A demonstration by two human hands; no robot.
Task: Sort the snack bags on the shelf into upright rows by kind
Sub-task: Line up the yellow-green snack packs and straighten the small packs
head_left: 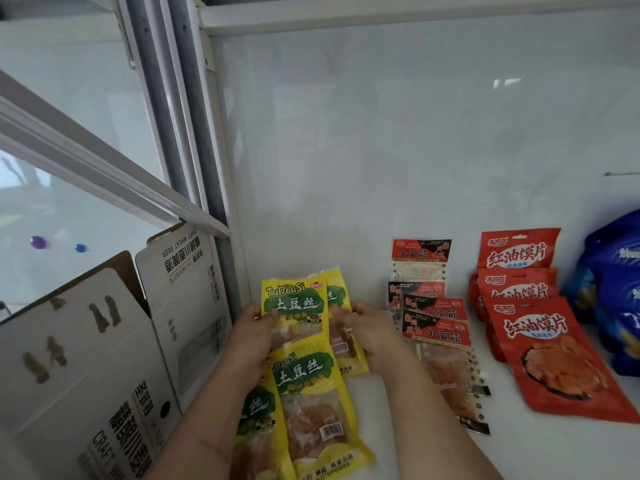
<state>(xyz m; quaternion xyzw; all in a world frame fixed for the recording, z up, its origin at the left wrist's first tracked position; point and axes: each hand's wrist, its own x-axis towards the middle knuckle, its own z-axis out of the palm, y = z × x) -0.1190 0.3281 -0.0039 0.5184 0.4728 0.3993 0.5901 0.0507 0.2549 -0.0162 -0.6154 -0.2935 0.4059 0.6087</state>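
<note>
Several yellow potato-shred bags lie in a column on the white shelf (554,452) at the left. My left hand (251,336) grips the left edge of the front upright yellow bag (294,303). My right hand (367,327) holds the yellow bag behind it (341,296). Two more yellow bags (311,403) lie flat nearer to me, overlapping. To the right runs a row of red-and-black gluten-strip bags (434,327), the rearmost leaning on the back wall. Further right is a row of red chip bags (540,341).
Blue snack bags (616,292) are piled at the far right edge. An open cardboard beer box (104,358) stands left of the shelf, beside the metal shelf post (221,237). The white back wall (398,150) rises behind the rows.
</note>
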